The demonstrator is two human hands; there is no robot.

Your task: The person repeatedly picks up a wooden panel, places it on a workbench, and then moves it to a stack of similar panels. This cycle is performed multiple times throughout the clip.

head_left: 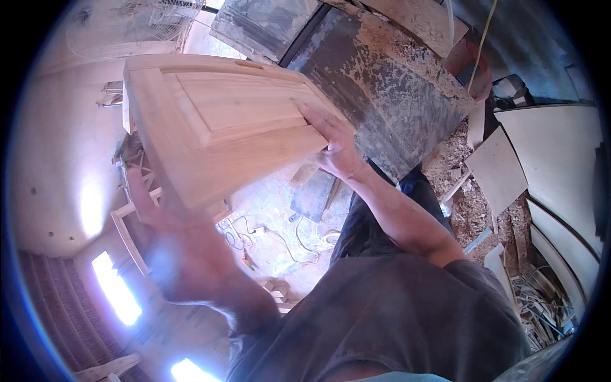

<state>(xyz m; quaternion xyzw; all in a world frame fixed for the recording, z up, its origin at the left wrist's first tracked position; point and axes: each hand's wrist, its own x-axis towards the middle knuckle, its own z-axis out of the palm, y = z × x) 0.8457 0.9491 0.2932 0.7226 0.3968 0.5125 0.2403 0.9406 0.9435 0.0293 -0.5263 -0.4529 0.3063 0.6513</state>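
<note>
Panel: I see a pale wooden door panel [216, 121] with a raised rectangular field in its middle, held up in the air and tilted, so that one corner points to the top left of the view.

Right hand: my right hand [337, 149] lies flat on the right edge of the panel. The fingers [318, 121] are stretched out and spread over the wood, not curled, and the thumb side goes under the edge. It presses and supports the panel more than it grips it.

Left hand: my left hand [184, 254] is very blurred, below the lower left edge of the panel. Its fingers seem open and reach up toward the wood, but I cannot tell if they touch the panel or hold anything.

Behind the right fingers: a big dark board [388, 95], scratched and covered with sawdust, is just beyond the fingertips, behind the panel.

Right of the right hand: light flat boards [503, 169] and curved pale pieces [560, 159] lie well apart from the fingers, with wood shavings [471, 204] on the ground between them.

Below the panel: a dusty floor [280, 210] with thin cables [254, 235] is seen between my two hands.

Above the left fingers: a round fan [133, 28] stands far at the top left, washed out by light.
</note>
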